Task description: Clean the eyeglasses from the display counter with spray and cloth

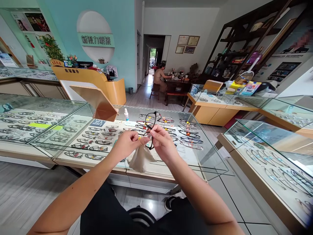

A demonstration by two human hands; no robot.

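Observation:
A pair of black-framed glasses [151,122] is held upright in front of me above a glass display case [210,156]. My left hand [127,143] is closed on a beige cleaning cloth [140,159] and pinches it against the lower lens. My right hand [162,142] is closed on the frame of the glasses by its lower part. The cloth hangs down between both hands. The upper lens sticks up free above my fingers.
The case holds several rows of spectacles under glass. On it stand a small white bottle [126,115] and a tilted mirror with a brown back [97,102]. More cases stand left and right [269,153]. A person sits at a far desk [159,78]. A stool is below me [141,217].

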